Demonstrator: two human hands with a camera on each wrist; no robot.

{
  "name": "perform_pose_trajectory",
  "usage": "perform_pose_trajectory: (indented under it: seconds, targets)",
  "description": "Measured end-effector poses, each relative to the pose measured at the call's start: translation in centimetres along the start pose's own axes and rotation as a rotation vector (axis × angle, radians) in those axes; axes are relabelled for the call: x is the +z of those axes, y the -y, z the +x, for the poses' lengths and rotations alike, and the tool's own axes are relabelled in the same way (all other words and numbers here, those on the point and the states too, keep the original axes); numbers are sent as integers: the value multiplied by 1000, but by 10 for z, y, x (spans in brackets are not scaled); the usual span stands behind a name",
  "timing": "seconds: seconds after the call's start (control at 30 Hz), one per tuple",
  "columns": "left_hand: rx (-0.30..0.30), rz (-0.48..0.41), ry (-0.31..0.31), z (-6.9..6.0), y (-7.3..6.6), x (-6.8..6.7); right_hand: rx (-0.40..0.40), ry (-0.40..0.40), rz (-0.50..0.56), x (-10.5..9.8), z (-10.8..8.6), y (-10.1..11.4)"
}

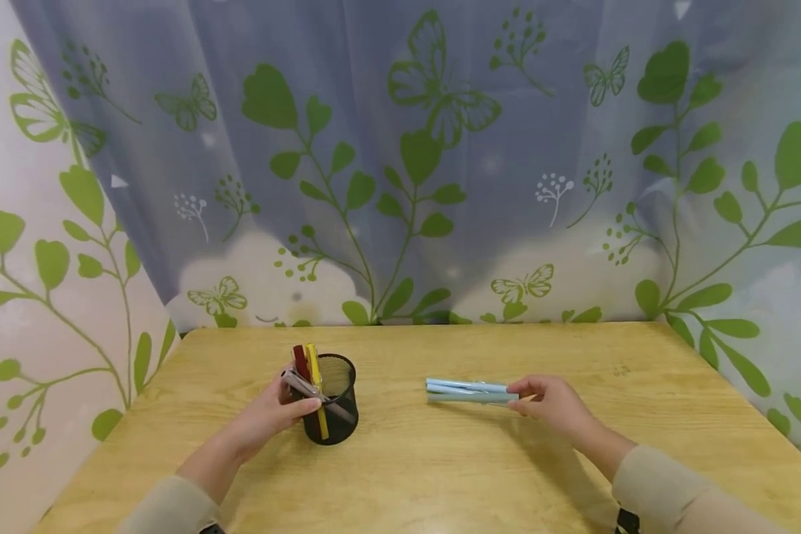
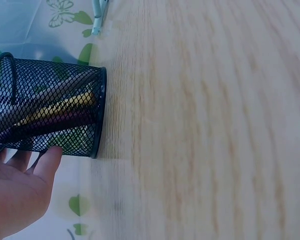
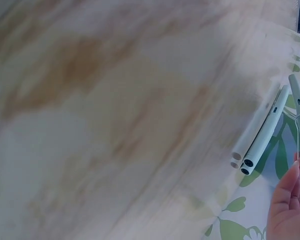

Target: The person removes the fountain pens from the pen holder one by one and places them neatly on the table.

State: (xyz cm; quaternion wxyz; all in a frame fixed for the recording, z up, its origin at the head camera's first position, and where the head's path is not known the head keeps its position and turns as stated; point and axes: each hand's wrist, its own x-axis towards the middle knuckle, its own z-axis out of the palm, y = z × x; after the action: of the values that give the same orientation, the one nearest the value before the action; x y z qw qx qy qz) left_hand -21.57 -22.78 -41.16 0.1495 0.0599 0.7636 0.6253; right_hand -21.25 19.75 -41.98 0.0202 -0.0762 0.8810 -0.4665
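On the left of the table stands a black mesh pen holder [image 1: 343, 415]. It carries a dark red pen [image 1: 301, 363], a yellow pen [image 1: 314, 365] and a grey pen [image 1: 300, 383]. My left hand [image 1: 270, 411] holds the pen holder's left side, thumb in front near the rim and fingers behind; the left wrist view shows the fingertips against the mesh [image 2: 65, 80]. To the right, my right hand [image 1: 555, 403] pinches the end of a pale blue folding stand [image 1: 467, 391] made of slim bars. Dark round tips show on two bar ends in the right wrist view.
The wooden table [image 1: 387, 482] is light yellow. A patterned curtain [image 1: 374, 185] with green leaves and butterflies hangs behind its far edge and along both sides. Bare wood lies between the pen holder and the stand.
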Motion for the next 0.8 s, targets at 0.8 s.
perform_pose_trajectory:
  seconds: [0.8]
  targets:
    - [15,11,18,1,2,-3,-78,68,-160,6,6,-9]
